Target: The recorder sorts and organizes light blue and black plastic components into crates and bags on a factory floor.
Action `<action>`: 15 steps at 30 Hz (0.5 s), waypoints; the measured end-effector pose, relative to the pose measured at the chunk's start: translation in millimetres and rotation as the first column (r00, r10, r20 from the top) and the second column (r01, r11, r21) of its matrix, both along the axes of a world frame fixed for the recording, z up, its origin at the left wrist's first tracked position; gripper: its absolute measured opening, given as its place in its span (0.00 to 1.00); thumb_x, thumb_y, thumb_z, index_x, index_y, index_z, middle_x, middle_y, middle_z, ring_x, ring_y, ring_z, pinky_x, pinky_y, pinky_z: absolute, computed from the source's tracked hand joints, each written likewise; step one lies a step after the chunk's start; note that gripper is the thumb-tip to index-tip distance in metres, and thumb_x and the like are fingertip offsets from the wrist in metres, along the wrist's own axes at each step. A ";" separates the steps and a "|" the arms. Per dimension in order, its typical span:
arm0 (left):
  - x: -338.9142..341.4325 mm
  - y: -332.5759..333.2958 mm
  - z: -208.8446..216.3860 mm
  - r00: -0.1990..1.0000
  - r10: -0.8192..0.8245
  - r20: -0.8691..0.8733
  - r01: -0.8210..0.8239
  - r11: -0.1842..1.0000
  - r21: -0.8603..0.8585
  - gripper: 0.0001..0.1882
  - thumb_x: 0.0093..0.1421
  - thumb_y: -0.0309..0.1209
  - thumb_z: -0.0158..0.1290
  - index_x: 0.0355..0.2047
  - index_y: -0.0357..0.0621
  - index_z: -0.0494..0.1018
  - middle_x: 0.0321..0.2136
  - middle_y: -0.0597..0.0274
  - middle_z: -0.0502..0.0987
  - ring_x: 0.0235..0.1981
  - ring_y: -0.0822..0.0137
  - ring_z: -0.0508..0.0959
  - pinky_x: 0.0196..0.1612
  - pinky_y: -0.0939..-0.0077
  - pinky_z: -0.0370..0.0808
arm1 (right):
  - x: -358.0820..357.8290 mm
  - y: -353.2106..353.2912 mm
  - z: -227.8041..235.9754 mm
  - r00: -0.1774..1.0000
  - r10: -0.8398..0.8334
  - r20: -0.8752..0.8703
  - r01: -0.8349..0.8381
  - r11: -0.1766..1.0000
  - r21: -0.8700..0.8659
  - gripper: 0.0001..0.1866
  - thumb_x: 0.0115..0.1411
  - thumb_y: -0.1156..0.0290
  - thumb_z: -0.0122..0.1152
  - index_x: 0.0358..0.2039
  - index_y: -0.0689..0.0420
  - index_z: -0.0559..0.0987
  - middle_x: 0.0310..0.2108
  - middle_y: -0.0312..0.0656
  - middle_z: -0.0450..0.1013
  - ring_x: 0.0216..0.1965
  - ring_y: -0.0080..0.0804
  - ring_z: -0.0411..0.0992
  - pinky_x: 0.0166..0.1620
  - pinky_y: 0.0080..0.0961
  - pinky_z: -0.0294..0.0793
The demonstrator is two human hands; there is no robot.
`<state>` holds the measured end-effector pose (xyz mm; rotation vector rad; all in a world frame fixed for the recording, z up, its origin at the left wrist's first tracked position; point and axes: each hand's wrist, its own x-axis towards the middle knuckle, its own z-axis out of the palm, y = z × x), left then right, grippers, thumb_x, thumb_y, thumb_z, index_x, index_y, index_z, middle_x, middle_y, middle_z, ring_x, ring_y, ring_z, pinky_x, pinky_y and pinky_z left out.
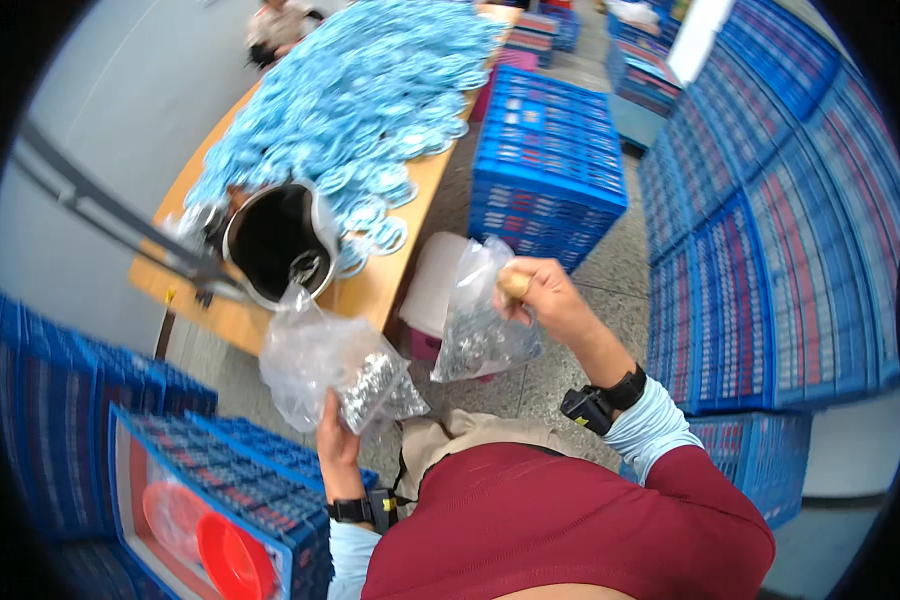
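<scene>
My left hand point(338, 430) is closed on the lower part of a clear plastic bag point(305, 350), with shiny silver pieces gathered in one end. Beside it hangs a second clear bag point(480, 335), also holding small silvery pieces. My right hand point(550, 295) is closed at the upper side of that second bag and appears to grip it. A small tan thing point(515, 283) shows at its fingertips; its kind is unclear. A dark-lined bucket point(282, 240) on the table stands just beyond the left bag, with a few metallic pieces inside.
Light blue rings point(360, 90) heap over the wooden table point(410, 235). Blue crates stand right of it point(545, 150), in tall stacks at the far right point(770, 260), and at lower left, one holding red bowls point(235, 560). A white-lidded container point(435, 285) sits below the table edge. Another person point(280, 30) is at the far left.
</scene>
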<state>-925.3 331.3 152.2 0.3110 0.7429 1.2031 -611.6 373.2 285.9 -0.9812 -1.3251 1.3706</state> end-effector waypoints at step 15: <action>201.6 59.9 11.8 0.449 -0.719 -0.531 0.892 0.399 0.213 0.21 0.45 0.29 0.54 0.41 0.36 0.65 0.35 0.60 0.70 0.38 0.69 0.69 0.40 0.75 0.67 | 64.6 -70.1 -16.3 0.926 -0.222 0.305 0.255 0.964 -0.072 0.14 0.57 0.67 0.44 0.18 0.59 0.69 0.14 0.31 0.65 0.15 0.13 0.61 0.19 0.12 0.59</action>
